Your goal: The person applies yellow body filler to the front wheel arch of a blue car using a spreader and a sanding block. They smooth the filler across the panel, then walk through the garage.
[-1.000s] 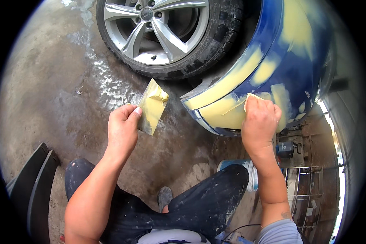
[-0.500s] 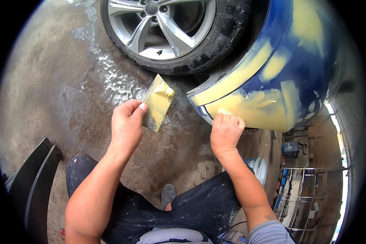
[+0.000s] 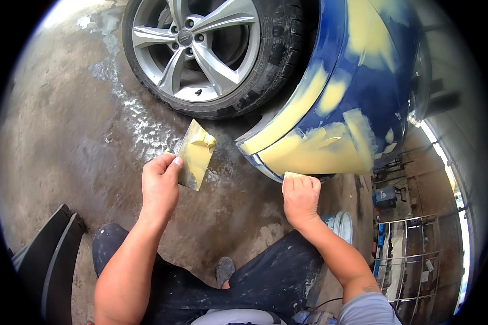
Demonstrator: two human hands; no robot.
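My left hand [image 3: 160, 189] pinches a thin flat mixing plate [image 3: 188, 162] between thumb and fingers. Yellow body filler [image 3: 203, 138] is heaped near its upper right corner and smeared over its face. My right hand [image 3: 301, 201] is closed on a putty spreader [image 3: 293, 175], of which only a yellow-smeared edge shows above the fingers. That hand is just below the lower edge of a blue car bumper [image 3: 387, 100]; whether the spreader touches it I cannot tell. Broad yellow filler patches [image 3: 309, 153] cover the bumper's lower corner and the strip along the wheel arch.
A car wheel [image 3: 200, 59] with silver spokes stands beyond the plate. Dark curved panels [image 3: 59, 260] rise at the lower left. By my right knee is a pale bucket [image 3: 341, 226]. A metal wire rack [image 3: 409, 254] stands at the right on the stained concrete floor [image 3: 59, 141].
My right hand has come down from the bumper's filled corner to below its lower edge. The left hand keeps hold of the plate. The whole view has shifted a little.
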